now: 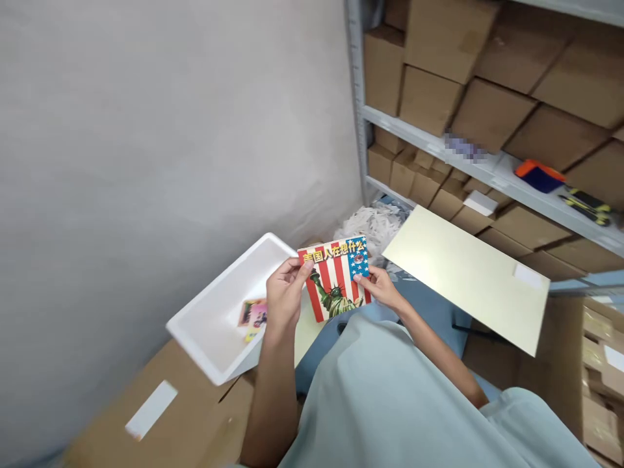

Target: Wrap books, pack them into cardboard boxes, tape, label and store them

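Booklet (336, 279): raised near the center of my view, toward 5 o'clock; I judge it light, fairly stiff, smooth-faced, safest taken by its side edges.
Left hand (284, 292): pinching the 9 o'clock edge, thumb over the cover.
Right hand (381, 286): pinching the 3 o'clock edge.
White bin (209, 318): 8 o'clock, partly covered by the left hand, colourful cards (256, 315) inside.
Pale board (468, 279): 3 o'clock.
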Available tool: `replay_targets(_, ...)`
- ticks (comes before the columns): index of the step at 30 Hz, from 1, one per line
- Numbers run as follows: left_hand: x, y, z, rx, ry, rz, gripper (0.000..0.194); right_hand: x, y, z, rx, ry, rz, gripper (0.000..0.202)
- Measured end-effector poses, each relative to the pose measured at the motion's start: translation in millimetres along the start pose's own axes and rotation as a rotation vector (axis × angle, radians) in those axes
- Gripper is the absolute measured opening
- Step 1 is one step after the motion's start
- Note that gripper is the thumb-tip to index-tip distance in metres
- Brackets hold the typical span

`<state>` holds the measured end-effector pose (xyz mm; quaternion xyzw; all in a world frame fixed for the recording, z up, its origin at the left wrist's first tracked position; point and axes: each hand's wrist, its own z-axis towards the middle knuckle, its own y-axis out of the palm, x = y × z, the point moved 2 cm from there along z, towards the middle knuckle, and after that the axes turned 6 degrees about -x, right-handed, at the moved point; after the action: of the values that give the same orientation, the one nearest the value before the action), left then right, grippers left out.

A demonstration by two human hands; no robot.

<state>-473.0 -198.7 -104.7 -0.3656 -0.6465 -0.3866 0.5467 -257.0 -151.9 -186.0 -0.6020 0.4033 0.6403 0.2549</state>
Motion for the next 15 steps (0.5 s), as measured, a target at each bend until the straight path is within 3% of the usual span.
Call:
replay_targets(3,-22.8,93.3,3.3,-0.115,-0.085,-0.059,0.069,-24.2,-66.5,-52.0,0.232,0.003,0.069,0.058)
replay_targets(8,-62.1,234.1,-25.0,-0.620,-0.369,0.032,0.076,-48.8,-165.8,-137.2,0.667,-0.046,0.112,0.057)
replay_targets(10,-74.1,278.9,-42.4,-0.779,-0.422,0.057,0.074,-56.5,-198.1,-167.6,0.788,-0.069,0.099,0.058)
replay_targets(12,-81.9,315.5,-57.1,-0.859,-0.426,0.073,0.073,-62.3,-224.1,-193.2,0.873,-0.070,0.088,0.059)
replay_targets(15,-86.1,353.3,-70.0,-0.903,-0.425,0.096,0.075,-66.2,-249.4,-217.6,0.952,-0.058,0.086,0.062)
